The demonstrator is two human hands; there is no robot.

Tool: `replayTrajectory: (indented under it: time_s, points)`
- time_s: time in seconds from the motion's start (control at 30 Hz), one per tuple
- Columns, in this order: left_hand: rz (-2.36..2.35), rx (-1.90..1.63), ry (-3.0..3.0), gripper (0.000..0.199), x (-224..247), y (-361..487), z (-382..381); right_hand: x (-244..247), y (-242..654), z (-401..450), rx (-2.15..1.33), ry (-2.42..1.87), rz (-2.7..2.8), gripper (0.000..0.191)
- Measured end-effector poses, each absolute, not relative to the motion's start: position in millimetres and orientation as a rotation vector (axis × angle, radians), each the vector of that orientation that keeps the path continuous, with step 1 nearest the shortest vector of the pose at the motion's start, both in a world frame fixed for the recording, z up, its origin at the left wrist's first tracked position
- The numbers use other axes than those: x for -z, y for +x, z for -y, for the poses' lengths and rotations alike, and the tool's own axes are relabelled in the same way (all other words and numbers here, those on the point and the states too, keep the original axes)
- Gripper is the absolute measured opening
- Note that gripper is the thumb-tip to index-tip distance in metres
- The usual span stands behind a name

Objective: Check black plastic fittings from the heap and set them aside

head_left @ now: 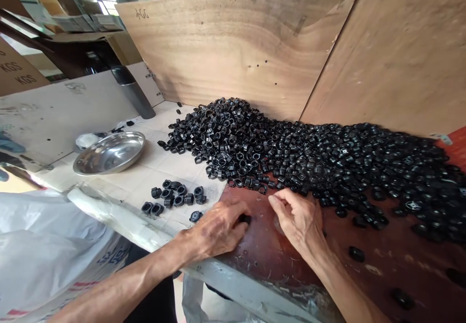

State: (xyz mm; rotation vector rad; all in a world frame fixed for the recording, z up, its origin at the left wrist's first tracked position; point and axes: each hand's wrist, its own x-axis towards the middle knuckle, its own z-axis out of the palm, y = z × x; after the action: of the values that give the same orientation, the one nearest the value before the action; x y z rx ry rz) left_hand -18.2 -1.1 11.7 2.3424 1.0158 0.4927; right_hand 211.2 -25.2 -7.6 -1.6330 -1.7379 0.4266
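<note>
One small black piece (245, 219), apparently plastic, mostly hidden within the left fingers (237, 209).

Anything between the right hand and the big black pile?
Nothing visible: the right hand is right by the near edge of the black pile. The left hand and metal bowl are both off to the left.

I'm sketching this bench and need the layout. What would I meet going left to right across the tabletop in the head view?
Metal bowl → small cluster of black parts → left hand → right hand → loose black part → another loose part, lower in the picture.
</note>
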Motion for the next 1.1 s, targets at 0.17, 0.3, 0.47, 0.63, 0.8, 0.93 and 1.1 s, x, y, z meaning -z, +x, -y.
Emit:
replayTrajectory:
  time_s: [0.17,0.3,0.47,0.63,0.8,0.93,1.1]
  points:
    - [-1.382,-0.441,2.713,0.019,-14.5,-30.2,-6.6,19.0,222.6,15.1,-0.164,-1.568,1.926,0.051]
    - [-1.195,-0.578,2.688,0.020,-9.7,8.8,-12.9,24.4,226.1,9.6,-0.179,-1.543,2.073,0.049]
    - [-1.207,-0.500,2.762,0.018,7.2,41.9,-18.0,24.3,224.5,10.7,-0.206,-1.606,2.037,0.029]
    - [-1.260,-0.559,2.739,0.020,18.9,32.2,-15.0,20.6,216.6,17.1,-0.277,-1.524,2.042,0.049]
    - [-1.166,-0.668,2.655,0.018,21.4,26.6,-14.8,18.6,212.0,20.2,-0.371,-1.441,2.059,0.032]
    - [-1.043,-0.758,2.556,0.017,22.6,27.8,-18.2,23.3,211.0,20.6,-0.388,-1.385,2.001,0.033]
    - [-1.188,-0.772,2.271,0.008,23.5,28.4,-20.0,32.3,214.5,17.6,-0.406,-1.461,1.908,0.014]
